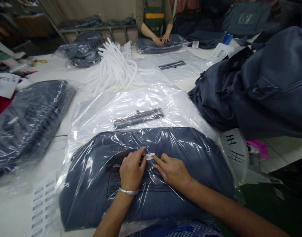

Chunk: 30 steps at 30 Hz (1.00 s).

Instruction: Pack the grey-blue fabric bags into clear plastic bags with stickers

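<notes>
A dark blue bag sealed in a clear plastic bag (180,148) lies on the table right in front of me. Both hands rest on top of it. My left hand (131,170), with a silver bangle on the wrist, has its fingers curled and its fingertips on a small white sticker (150,156). My right hand (171,170) lies flatter, fingers pointing left, and its fingertips press the same sticker from the other side.
A stack of clear plastic bags (131,105) lies beyond. Packed bags (29,118) sit left, loose blue bags (264,92) right, white foam tubes (113,70) behind. A sticker sheet (41,204) lies lower left. Another person's hands (160,39) press a packed bag at the far end.
</notes>
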Tool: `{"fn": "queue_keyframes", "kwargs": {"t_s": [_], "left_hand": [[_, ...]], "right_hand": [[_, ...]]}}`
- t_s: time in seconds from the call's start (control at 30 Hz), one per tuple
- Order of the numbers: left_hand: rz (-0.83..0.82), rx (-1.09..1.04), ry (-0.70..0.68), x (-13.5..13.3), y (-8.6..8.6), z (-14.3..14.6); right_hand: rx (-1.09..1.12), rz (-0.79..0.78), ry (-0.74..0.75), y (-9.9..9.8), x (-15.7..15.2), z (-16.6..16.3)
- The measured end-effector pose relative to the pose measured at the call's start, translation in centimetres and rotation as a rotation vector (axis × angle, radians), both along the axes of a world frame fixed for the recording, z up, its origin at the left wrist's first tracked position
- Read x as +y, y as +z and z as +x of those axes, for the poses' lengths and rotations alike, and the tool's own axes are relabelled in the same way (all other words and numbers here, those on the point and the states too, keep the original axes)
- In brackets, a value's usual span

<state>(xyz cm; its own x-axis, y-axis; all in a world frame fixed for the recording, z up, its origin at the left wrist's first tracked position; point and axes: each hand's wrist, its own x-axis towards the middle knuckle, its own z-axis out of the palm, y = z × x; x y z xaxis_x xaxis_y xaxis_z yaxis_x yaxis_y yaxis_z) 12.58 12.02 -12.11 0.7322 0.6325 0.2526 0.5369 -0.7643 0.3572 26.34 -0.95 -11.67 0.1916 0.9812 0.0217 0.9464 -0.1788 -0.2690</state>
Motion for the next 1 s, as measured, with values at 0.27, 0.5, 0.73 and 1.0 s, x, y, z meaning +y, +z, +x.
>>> {"fn": "queue_keyframes", "kwargs": {"t_s": [0.27, 0.5, 0.73, 1.0], "left_hand": [[0.179, 0.217, -0.302, -0.9, 1.2, -1.7], [0.242, 0.324, -0.343, -0.1, 0.6, -3.1], [0.242, 0.326, -0.262, 0.3, 1.0, -4.0], [0.117, 0.307, -0.461, -1.1, 0.4, -1.5]], "right_hand": [[0.003, -0.085, -0.006, 0.2, -0.2, 0.2], [-0.013, -0.122, -0.005, 0.9, -0.9, 0.4], [-0.051, -0.135, -0.039, 1.1, -1.7, 0.6], [0.002, 0.112, 0.012, 1.1, -6.2, 0.6]]}}
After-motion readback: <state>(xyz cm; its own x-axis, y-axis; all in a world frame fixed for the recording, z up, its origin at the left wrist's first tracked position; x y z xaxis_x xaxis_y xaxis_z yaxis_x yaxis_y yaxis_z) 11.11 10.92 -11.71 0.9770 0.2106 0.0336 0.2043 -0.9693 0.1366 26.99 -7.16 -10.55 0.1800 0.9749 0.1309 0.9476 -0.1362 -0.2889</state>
